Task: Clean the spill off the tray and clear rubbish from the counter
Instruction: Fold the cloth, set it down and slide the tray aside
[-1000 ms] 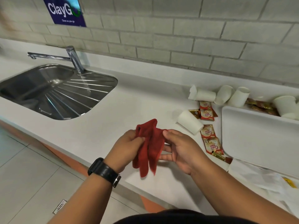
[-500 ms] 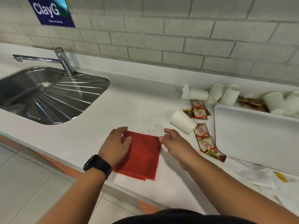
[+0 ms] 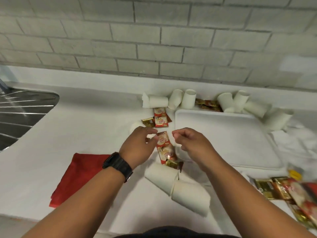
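Bare forearms, black digital watch [image 3: 118, 165] w/ chunky strap on left wrist.

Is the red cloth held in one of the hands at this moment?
No, the red cloth lies flat on the counter, and both the left hand and the right hand are away from it.

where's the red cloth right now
In the head view the folded red cloth lies flat on the white counter, lower left, just left of the left wrist's black watch.
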